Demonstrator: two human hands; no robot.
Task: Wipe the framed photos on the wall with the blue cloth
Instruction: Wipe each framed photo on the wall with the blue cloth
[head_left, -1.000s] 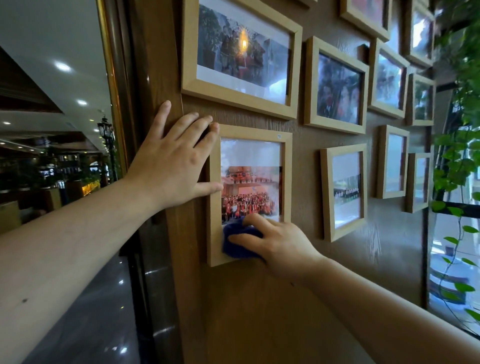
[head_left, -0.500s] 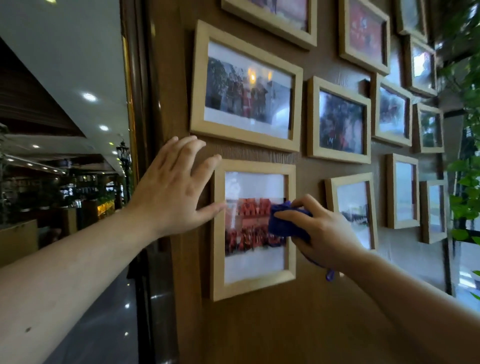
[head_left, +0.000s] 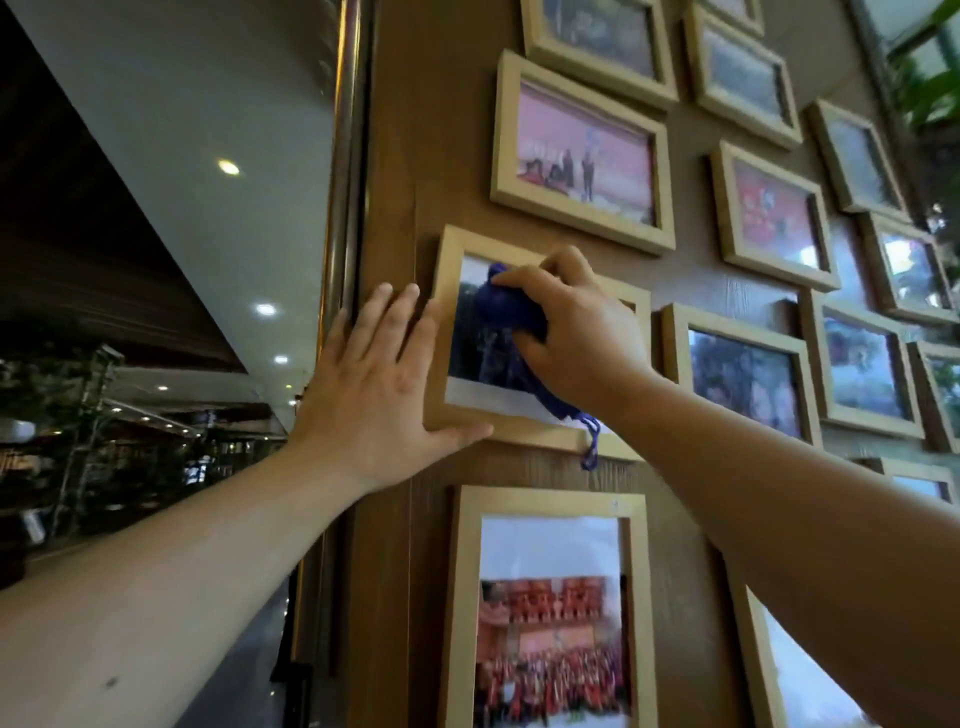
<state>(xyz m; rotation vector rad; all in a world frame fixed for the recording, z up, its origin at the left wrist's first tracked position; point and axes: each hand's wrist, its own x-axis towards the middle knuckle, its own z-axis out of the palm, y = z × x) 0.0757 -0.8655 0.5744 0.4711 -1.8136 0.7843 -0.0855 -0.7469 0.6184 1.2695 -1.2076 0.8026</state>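
Note:
Several light wooden framed photos hang on a brown wood-panel wall (head_left: 447, 156). My right hand (head_left: 576, 332) is shut on a bunched blue cloth (head_left: 506, 312) and presses it against the glass of a landscape frame (head_left: 452, 332) in the left column. A blue cord (head_left: 592, 441) dangles from the cloth over the frame's lower edge. My left hand (head_left: 374, 384) lies flat and open against that frame's left side, its thumb under the bottom corner. Below hangs a portrait frame (head_left: 550, 613) with a red group photo.
More frames fill the wall to the right and above, such as a pink photo frame (head_left: 582, 156). A metal door post (head_left: 345, 156) runs down the wall's left edge beside a reflective glass pane. Green plant leaves (head_left: 935, 88) hang at the far right.
Both hands have moved up from the lower portrait frame to the landscape frame above it. The view has tilted upward, and the cloth now rubs the upper frame's glass.

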